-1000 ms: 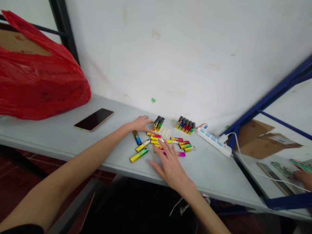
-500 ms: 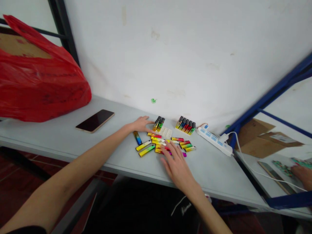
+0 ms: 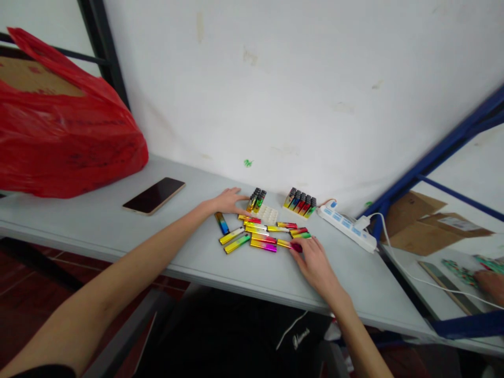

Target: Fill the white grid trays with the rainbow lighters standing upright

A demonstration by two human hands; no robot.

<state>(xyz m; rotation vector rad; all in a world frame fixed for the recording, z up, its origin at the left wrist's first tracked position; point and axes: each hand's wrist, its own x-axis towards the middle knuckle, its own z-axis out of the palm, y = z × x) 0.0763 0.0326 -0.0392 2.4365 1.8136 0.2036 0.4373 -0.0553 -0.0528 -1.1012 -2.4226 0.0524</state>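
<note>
My left hand lies with fingers spread beside a white tray, whose left part holds several upright lighters. In front of it, several shiny coloured lighters lie loose on the table. My right hand is at the right of this pile, its fingers closed on a yellow and red lighter that lies on the tabletop. A second tray, filled with upright lighters, stands behind, near the wall. A blue and gold lighter lies apart at the left.
A phone lies on the left of the grey table, near a red plastic bag. At right are a power strip, blue frame bars, an open cardboard box and another person's hand.
My right hand has moved right, off the middle of the pile, and its fingers have closed on the yellow and red lighter. My left hand has stayed in place.
</note>
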